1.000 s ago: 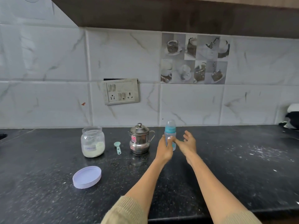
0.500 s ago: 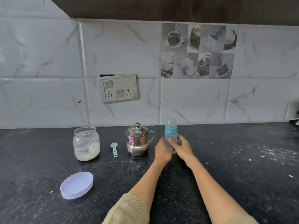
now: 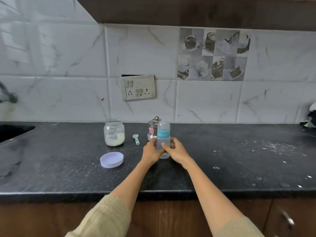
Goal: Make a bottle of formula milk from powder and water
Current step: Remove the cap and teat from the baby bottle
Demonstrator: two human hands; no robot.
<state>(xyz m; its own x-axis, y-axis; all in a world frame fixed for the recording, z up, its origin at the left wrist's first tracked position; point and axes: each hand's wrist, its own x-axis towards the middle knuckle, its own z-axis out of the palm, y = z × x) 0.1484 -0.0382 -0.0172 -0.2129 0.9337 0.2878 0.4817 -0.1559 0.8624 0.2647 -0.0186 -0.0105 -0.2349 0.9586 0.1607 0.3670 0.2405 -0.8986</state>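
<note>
A clear baby bottle (image 3: 163, 134) with a teal collar and a clear cap stands upright at the middle of the black counter (image 3: 239, 161). My left hand (image 3: 152, 151) and my right hand (image 3: 176, 151) both grip its lower body from either side. Behind it, partly hidden, is a small steel pot (image 3: 152, 129) with a lid. Further left stands an open glass jar (image 3: 114, 132) holding white powder, with a teal scoop (image 3: 136, 138) lying between jar and pot. The jar's lilac lid (image 3: 111, 159) lies upside down in front.
A sink (image 3: 12, 132) and a tap (image 3: 6, 94) are at the far left. White powder specks are scattered over the right part of the counter. A switch and socket plate (image 3: 139, 87) is on the tiled wall. The counter's front edge runs above wooden cabinets.
Both hands closed around the bottle and drew it nearer to me, in front of the steel pot. The camera tilted down and back, showing the counter's front edge.
</note>
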